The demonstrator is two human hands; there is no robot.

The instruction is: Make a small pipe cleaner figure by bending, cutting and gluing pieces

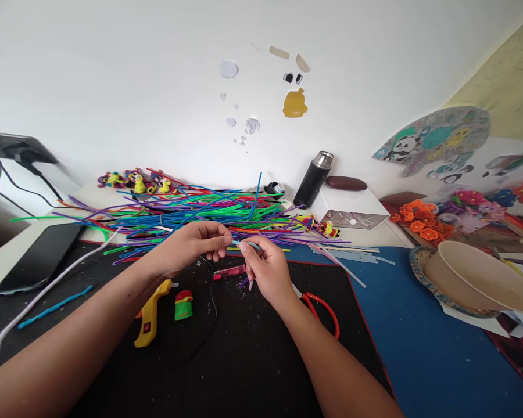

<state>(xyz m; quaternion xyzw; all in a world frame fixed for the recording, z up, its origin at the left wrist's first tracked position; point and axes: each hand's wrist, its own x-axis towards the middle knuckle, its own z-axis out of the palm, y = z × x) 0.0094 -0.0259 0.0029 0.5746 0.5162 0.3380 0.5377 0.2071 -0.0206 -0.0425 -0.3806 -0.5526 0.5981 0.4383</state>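
Note:
My left hand (204, 241) and my right hand (268, 268) meet above the black mat, both with fingertips pinched. A short light-blue pipe cleaner (236, 241) runs between the two pinches; its ends are partly hidden by my fingers. Below my left hand lie a yellow glue gun (150, 322) and a small figure piece wound in green, yellow and red (183, 306). Between the hands a pink-red tool (229, 272) rests on the mat; its kind is unclear. Scissors with red handles (335, 319) lie partly behind my right wrist.
Many coloured pipe cleaners (192, 215) are heaped along the wall. At left are a phone (41, 255), a white pipe cleaner (54, 283) and a twisted blue one (56, 306). A black thermos (312, 183), white box (353, 203) and beige bowl (475, 278) stand at right.

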